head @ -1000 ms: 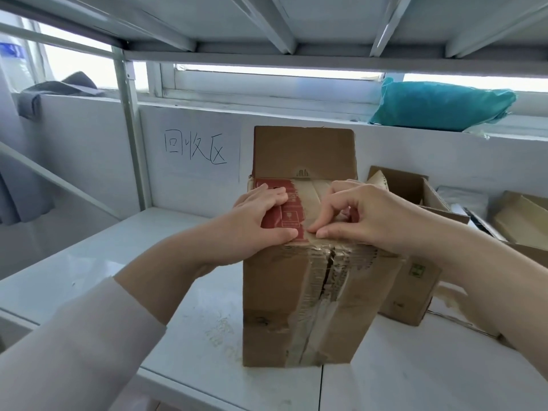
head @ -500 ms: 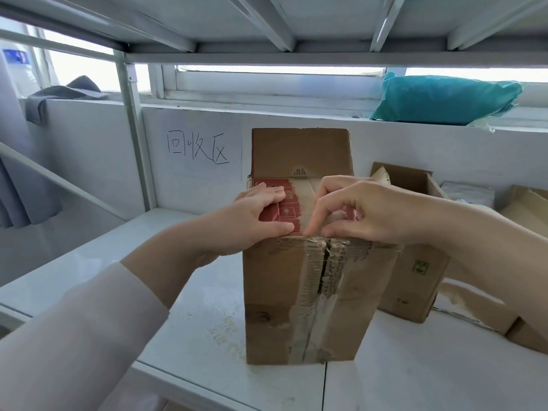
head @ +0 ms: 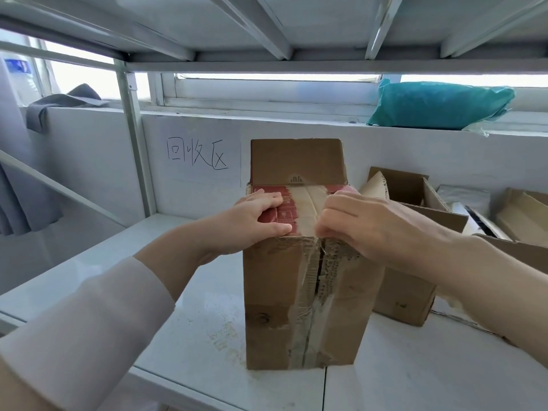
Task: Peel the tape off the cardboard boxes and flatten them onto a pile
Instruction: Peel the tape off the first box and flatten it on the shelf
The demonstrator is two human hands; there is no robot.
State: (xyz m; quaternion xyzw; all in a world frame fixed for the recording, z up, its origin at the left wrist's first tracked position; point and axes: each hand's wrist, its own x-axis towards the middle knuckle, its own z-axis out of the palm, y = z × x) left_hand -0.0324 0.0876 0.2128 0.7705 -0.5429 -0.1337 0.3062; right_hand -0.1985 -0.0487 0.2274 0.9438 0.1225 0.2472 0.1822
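Right hand [head: 364,229] has edged rightward, baring more pale tape [head: 307,209] atop the upright cardboard box [head: 278,307] near the shelf [head: 178,336] front edge, and seemingly pinches the tape's end while left hand [head: 255,223] presses flat beside it; box likely light and stiff, tape thin and clingy, best grabbed at its lifted end.

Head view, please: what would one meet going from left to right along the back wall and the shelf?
Grey cloth → handwritten sign → taped cardboard box → open cardboard box → more cardboard at the far right.
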